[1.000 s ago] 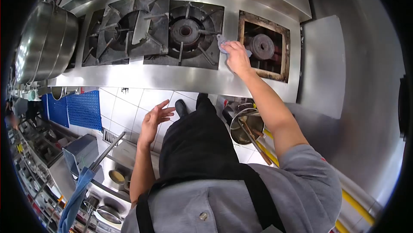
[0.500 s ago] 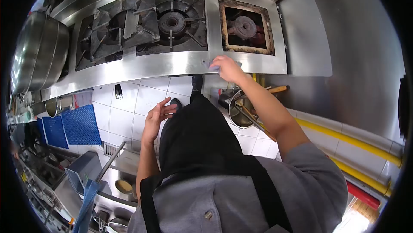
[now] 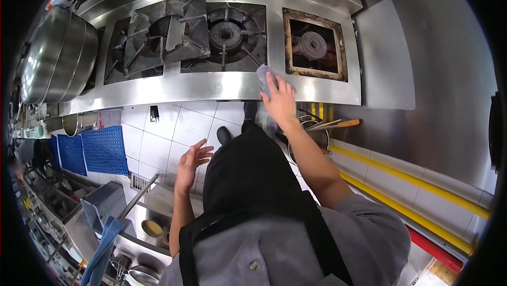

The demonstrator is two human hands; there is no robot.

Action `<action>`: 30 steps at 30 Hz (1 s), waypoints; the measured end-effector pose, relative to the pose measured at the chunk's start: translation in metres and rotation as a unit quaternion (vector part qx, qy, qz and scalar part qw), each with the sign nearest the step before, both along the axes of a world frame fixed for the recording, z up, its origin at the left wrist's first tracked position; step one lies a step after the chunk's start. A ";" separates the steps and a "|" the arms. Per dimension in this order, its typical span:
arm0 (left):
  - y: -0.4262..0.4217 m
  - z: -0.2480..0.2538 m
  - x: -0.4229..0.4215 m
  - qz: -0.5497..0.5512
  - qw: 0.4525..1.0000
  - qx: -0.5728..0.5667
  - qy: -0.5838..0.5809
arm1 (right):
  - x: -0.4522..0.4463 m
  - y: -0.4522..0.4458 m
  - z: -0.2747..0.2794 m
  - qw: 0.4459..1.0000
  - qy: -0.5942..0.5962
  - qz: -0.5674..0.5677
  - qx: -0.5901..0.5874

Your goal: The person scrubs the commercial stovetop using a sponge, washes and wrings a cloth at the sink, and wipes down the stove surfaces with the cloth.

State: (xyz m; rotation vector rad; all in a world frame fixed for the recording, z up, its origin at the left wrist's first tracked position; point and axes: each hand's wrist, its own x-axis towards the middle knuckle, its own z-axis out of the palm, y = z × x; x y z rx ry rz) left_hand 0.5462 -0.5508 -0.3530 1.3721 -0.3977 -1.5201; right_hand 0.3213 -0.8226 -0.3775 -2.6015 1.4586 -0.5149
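Observation:
On the front steel ledge of the stove [image 3: 222,86], my right hand [image 3: 280,100] presses down on a grey cloth [image 3: 265,79]. The cloth sticks out beyond the fingertips, between the middle burner [image 3: 225,34] and the square burner opening [image 3: 315,46] on the right. That opening has a brown, stained frame and shows the bare burner inside. My left hand [image 3: 191,165] hangs in the air over the floor, fingers apart, holding nothing. A loose cast-iron grate [image 3: 168,31] lies askew over the left burners.
Large steel pots [image 3: 55,56] stand at the stove's left end. Below the ledge on the right is a pot with long-handled tools [image 3: 338,124]. Yellow pipes [image 3: 401,164] run along the right wall. Blue mats [image 3: 105,150] hang at left; a blue cloth [image 3: 103,246] drapes lower left.
My right hand has moved the cloth back on the ledge, toward the burners, and the cloth shows more. The view has shifted slightly. My left hand stays open in the air.

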 end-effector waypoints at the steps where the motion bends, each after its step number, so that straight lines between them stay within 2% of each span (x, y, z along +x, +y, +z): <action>1: 0.003 -0.002 -0.001 -0.005 1.000 0.013 -0.006 | 0.003 -0.006 -0.009 1.000 -0.001 0.002 -0.001; 4: 0.004 -0.011 0.001 0.001 0.999 0.032 -0.020 | 0.018 -0.038 -0.038 0.999 0.001 -0.031 0.017; 8: 0.016 -0.008 -0.004 0.055 0.996 0.063 -0.009 | 0.028 -0.069 -0.041 0.994 -0.085 -0.064 -0.007; 11: 0.018 -0.010 -0.009 0.070 0.995 0.072 0.011 | 0.043 -0.119 -0.045 0.985 -0.150 -0.082 0.022; 13: 0.015 -0.017 -0.010 0.061 0.995 0.078 0.003 | 0.065 -0.172 -0.041 0.989 -0.100 -0.103 0.036; 14: 0.015 -0.019 -0.010 0.047 0.995 0.088 -0.005 | 0.073 -0.203 -0.053 0.988 -0.122 -0.099 0.010; 15: 0.014 -0.020 -0.010 0.045 0.995 0.088 -0.012 | 0.083 -0.225 -0.045 0.985 -0.132 -0.106 0.040; 16: 0.013 -0.020 -0.011 0.047 0.995 0.088 -0.015 | 0.091 -0.260 -0.065 0.989 -0.108 -0.100 -0.003; 17: 0.012 -0.019 -0.013 0.048 0.995 0.090 -0.021 | 0.099 -0.272 -0.051 0.978 -0.145 -0.129 0.074; 20: 0.016 -0.024 -0.010 0.051 0.993 0.097 -0.036 | 0.099 -0.305 -0.059 0.989 -0.112 -0.076 0.054; 23: 0.037 -0.016 -0.014 0.062 0.992 0.108 -0.017 | 0.071 -0.235 -0.050 0.999 -0.040 -0.025 -0.001; 27: 0.040 -0.019 -0.015 0.067 0.993 0.097 0.013 | 0.012 -0.068 -0.041 0.995 -0.089 -0.033 0.033; 30: 0.036 -0.029 -0.010 0.045 0.995 0.090 0.002 | -0.004 -0.009 -0.046 0.994 -0.098 -0.033 0.022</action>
